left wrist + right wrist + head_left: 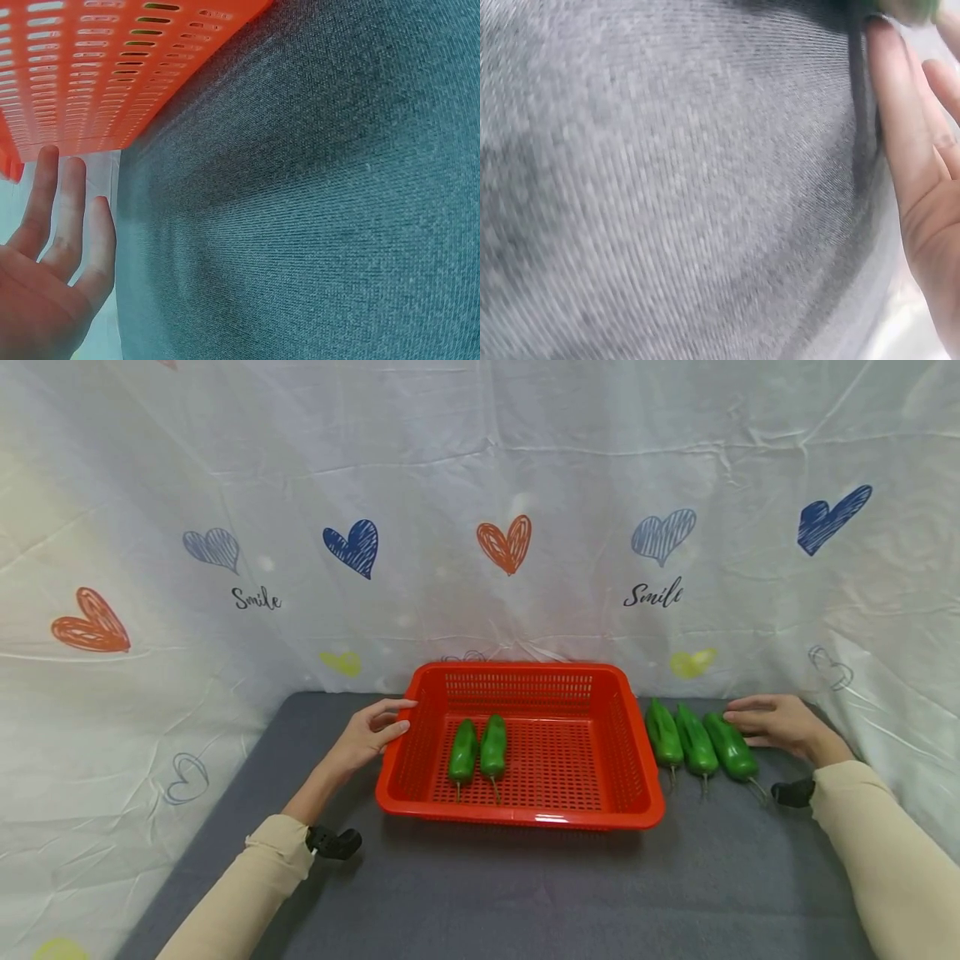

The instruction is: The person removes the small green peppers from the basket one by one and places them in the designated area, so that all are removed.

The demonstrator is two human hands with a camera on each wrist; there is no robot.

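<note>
A red plastic basket stands on the grey cloth, with two green peppers lying side by side in its left half. At its left rim is my left hand, fingertips at the rim. The left wrist view shows that hand's fingers extended beside the basket's slotted wall. To the right of the basket lie three more green peppers in a row. My right hand touches the upper end of the outermost pepper. In the right wrist view its fingers look fairly straight, with a sliver of pepper at the tips.
The other two peppers of the row, the near one and the middle one, lie close to the basket's right side. A white curtain printed with hearts hangs behind the grey cloth-covered table and down both sides.
</note>
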